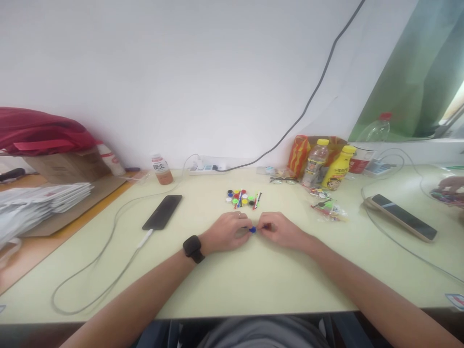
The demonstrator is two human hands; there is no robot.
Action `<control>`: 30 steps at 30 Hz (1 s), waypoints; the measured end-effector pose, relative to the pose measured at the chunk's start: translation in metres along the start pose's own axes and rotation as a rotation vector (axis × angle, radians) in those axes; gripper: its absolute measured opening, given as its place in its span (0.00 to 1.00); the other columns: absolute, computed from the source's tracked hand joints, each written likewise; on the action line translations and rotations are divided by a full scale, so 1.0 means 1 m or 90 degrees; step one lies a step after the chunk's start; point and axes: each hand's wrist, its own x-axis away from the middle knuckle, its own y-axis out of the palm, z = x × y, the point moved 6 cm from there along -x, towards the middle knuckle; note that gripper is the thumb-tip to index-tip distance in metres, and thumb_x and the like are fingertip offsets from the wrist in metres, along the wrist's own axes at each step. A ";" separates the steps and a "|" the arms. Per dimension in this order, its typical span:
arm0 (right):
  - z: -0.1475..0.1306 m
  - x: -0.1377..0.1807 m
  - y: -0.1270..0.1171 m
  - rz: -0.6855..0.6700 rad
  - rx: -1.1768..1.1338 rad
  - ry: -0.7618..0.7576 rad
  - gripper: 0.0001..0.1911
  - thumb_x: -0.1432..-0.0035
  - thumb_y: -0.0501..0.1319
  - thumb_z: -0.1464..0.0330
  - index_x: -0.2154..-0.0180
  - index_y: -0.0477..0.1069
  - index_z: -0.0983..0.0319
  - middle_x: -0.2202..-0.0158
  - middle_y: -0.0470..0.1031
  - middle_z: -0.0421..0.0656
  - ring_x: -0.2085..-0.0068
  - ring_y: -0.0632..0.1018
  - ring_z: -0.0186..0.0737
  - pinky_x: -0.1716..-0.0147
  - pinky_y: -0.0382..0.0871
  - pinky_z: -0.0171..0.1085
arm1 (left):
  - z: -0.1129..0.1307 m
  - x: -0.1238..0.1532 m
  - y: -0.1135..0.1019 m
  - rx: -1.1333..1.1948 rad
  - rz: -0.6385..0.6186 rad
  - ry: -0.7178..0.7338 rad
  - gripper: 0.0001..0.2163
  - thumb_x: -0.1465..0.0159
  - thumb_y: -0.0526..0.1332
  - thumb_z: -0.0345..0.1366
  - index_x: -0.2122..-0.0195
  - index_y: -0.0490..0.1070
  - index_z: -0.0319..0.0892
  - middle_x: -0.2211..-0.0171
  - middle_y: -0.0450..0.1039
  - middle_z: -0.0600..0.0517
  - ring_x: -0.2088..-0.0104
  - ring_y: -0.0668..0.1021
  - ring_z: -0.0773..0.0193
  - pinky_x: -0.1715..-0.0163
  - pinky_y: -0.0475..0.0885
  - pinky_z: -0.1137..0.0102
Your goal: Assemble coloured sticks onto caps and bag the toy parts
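Note:
Near the middle of the table, my left hand [229, 232] is closed in a pinch on a small blue round piece [253, 230]. My right hand [282, 231] meets it from the other side, thumb and fingers pressed together close to the blue piece. A bit of something dark and reddish [267, 226] shows among the right fingers, too small to name. Just beyond both hands lies a group of small coloured discs [245, 197], in white, yellow, red, green, blue and black. Thin coloured sticks [257, 200] lie among them and at their right side.
A phone [162, 212] on a cable lies left, with a drink bottle [162, 169] behind. At right stand a yellow bottle [339, 169] and a clear bottle [316, 164], near small plastic bags [329, 210] and another phone [404, 217]. Another person's hand [452, 183] shows far right.

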 end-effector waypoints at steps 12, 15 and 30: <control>-0.002 0.003 0.009 -0.002 0.043 -0.023 0.11 0.45 0.58 0.81 0.68 0.74 0.60 0.66 0.75 0.40 0.66 0.74 0.37 0.64 0.66 0.35 | 0.015 -0.003 -0.001 -0.120 -0.047 0.056 0.04 0.34 0.60 0.37 0.59 0.70 0.46 0.60 0.76 0.50 0.61 0.77 0.57 0.58 0.68 0.64; -0.002 0.003 0.007 -0.007 0.034 -0.015 0.10 0.44 0.58 0.79 0.68 0.74 0.60 0.66 0.76 0.40 0.65 0.75 0.37 0.63 0.67 0.36 | 0.011 0.000 0.002 -0.088 -0.033 0.041 0.05 0.36 0.61 0.37 0.59 0.70 0.45 0.60 0.75 0.49 0.60 0.77 0.56 0.57 0.69 0.63; 0.010 0.009 -0.015 0.059 -0.025 0.304 0.28 0.33 0.53 0.47 0.67 0.79 0.62 0.79 0.70 0.41 0.75 0.70 0.38 0.71 0.60 0.38 | -0.017 0.007 -0.022 0.119 0.226 -0.121 0.16 0.24 0.50 0.40 0.40 0.68 0.48 0.49 0.74 0.47 0.51 0.75 0.56 0.45 0.69 0.60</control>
